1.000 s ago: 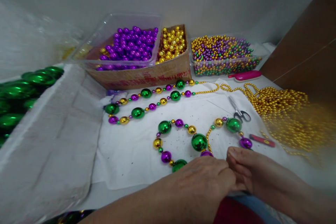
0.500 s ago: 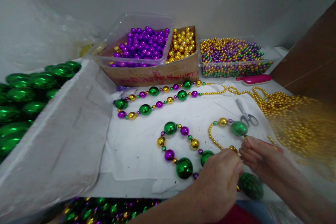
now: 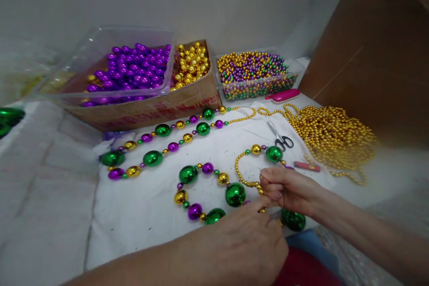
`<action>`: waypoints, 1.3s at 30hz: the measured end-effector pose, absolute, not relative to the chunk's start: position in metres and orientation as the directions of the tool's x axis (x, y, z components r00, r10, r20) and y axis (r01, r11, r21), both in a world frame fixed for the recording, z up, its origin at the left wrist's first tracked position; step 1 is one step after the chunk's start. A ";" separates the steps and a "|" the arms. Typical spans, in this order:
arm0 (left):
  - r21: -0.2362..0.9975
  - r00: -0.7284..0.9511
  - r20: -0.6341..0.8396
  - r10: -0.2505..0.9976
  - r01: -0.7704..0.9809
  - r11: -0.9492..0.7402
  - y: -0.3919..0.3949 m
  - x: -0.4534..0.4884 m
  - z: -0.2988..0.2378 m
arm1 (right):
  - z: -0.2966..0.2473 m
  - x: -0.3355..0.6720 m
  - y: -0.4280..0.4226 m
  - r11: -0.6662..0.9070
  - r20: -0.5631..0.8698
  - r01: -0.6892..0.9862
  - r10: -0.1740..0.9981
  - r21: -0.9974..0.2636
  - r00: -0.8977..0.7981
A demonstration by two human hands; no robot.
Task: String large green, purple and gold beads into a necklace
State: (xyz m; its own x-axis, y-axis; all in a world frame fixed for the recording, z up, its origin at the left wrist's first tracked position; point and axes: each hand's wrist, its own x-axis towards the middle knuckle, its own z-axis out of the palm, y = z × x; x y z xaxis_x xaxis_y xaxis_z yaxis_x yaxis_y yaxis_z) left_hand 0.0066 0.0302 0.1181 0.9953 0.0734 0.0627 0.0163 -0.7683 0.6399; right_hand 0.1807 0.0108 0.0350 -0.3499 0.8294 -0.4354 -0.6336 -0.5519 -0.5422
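Observation:
A bead necklace (image 3: 235, 194) of green, purple and gold balls lies in a loop before me, with a run of small gold beads (image 3: 238, 170) leading to my fingers. My left hand (image 3: 246, 239) is closed, its fingertips on the necklace near the gold beads; the palm and the exact grip are hidden. Close beside it, my right hand (image 3: 286, 187) pinches at the same stretch, thumb against curled fingers. Any thread between them is too fine to make out. A large green ball (image 3: 293, 220) hangs just below the right hand.
A second necklace (image 3: 153, 158) lies stretched out behind. Scissors (image 3: 280, 137), a red lighter (image 3: 307, 166) and a pile of gold bead chains (image 3: 331, 134) are at right. A cardboard box (image 3: 140, 114) and a clear bin of small beads (image 3: 256, 76) stand behind.
The view has swung right, so the table's things sit further left. My right hand has moved off the red lighter, which now shows fully. Both hands stay close together at the necklace.

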 end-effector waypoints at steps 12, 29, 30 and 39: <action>0.850 0.926 -0.136 0.352 0.292 -0.438 0.070 0.013 0.074 | 0.044 0.187 0.010 -0.533 -0.481 -0.382 0.846 -0.755 -0.231; 0.920 0.653 -0.212 0.727 0.385 -0.078 0.095 0.010 0.080 | 0.057 0.157 0.006 -0.197 -0.298 -0.544 0.949 -0.816 0.103; 0.936 0.627 -0.160 0.762 0.342 -0.085 0.102 0.009 0.091 | 0.065 0.155 0.016 -0.109 -0.219 -0.522 0.963 -0.846 0.154; 0.951 0.528 0.007 0.849 -0.266 0.158 0.128 -0.001 0.121 | 0.126 0.144 0.086 0.320 0.257 -0.230 0.929 -0.919 0.265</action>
